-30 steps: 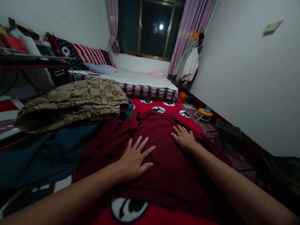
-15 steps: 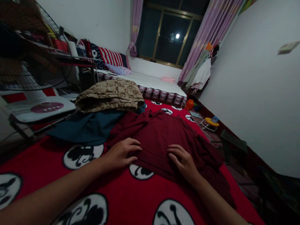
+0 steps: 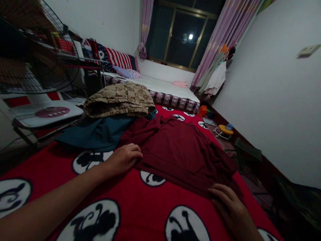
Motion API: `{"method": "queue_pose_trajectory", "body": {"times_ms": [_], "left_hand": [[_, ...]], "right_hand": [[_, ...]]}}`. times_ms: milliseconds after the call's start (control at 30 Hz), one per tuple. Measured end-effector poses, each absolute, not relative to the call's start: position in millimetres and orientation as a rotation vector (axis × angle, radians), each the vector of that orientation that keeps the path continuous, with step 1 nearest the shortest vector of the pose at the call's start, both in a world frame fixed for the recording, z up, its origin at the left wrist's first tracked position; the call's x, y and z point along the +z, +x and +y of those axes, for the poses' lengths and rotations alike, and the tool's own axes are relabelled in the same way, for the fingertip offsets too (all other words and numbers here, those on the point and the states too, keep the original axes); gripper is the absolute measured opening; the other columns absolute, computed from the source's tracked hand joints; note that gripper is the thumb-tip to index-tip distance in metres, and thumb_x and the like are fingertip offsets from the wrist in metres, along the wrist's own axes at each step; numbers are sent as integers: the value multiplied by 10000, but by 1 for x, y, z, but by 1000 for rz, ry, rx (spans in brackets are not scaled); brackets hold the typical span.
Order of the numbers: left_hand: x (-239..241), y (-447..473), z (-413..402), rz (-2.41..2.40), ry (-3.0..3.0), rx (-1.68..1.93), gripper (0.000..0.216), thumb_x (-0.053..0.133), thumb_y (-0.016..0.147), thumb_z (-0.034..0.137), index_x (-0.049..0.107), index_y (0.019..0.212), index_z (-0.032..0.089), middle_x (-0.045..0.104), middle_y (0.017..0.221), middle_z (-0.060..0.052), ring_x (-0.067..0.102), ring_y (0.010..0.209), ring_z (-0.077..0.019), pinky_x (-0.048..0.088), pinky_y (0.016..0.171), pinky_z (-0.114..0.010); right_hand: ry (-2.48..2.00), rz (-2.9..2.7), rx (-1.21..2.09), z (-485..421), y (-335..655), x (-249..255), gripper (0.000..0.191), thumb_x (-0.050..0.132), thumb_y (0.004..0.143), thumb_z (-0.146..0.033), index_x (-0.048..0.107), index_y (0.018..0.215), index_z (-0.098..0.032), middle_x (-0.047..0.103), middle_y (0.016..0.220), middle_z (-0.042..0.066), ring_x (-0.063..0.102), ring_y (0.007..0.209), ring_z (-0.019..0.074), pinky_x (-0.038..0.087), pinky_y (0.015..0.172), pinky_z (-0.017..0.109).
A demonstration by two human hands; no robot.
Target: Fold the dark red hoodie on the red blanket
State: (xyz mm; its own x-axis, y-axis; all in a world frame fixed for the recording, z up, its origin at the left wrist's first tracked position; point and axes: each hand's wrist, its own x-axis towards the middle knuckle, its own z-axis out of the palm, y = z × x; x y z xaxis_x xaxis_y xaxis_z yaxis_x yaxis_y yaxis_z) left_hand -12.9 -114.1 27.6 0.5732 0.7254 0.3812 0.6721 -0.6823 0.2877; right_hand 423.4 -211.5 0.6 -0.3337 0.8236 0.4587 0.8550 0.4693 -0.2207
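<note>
A dark red garment (image 3: 180, 149) lies spread on a red bed cover with round black-and-white prints (image 3: 140, 214). My left hand (image 3: 122, 159) is curled over the garment's near left hem, fingers closed on the cloth. At the near right corner my right hand (image 3: 229, 206) rests on the hem with its fingers bent, gripping the edge. Both forearms reach in from the bottom of the view.
A dark teal cloth (image 3: 97, 134) and a folded tan patterned blanket (image 3: 120, 98) lie behind the garment. A fan (image 3: 37, 67) stands at the left. Further back are a second bed (image 3: 163, 88), a dark window, hanging clothes (image 3: 213, 78) and a small yellow stool (image 3: 224, 130).
Both hands slid from the middle of the garment back to its near hem. The left closed on the left corner; the right moved out to the right corner. The camera pulled back.
</note>
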Motion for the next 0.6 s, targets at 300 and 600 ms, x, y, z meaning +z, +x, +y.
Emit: {"method": "queue_pose_trajectory", "body": {"times_ms": [300,600], "left_hand": [[40,-12,-116,1259,2708,769,247,429,753,35,617,779,195,612,851,-33,541,839,-169,432,777,-281],[46,-19,-136,1232,2554,561,233,465,706,53,629,769,207,630,826,1,578,820,-157,420,753,-251]], "right_hand": [[-1399,-2134,10,-200,417,20,135,466,890,-241,591,846,-267,633,881,52,626,843,208,528,742,338],[-1561,-2299,434,-198,402,53,172,538,872,-325,617,738,-252,633,752,16,622,681,172,492,606,268]]}}
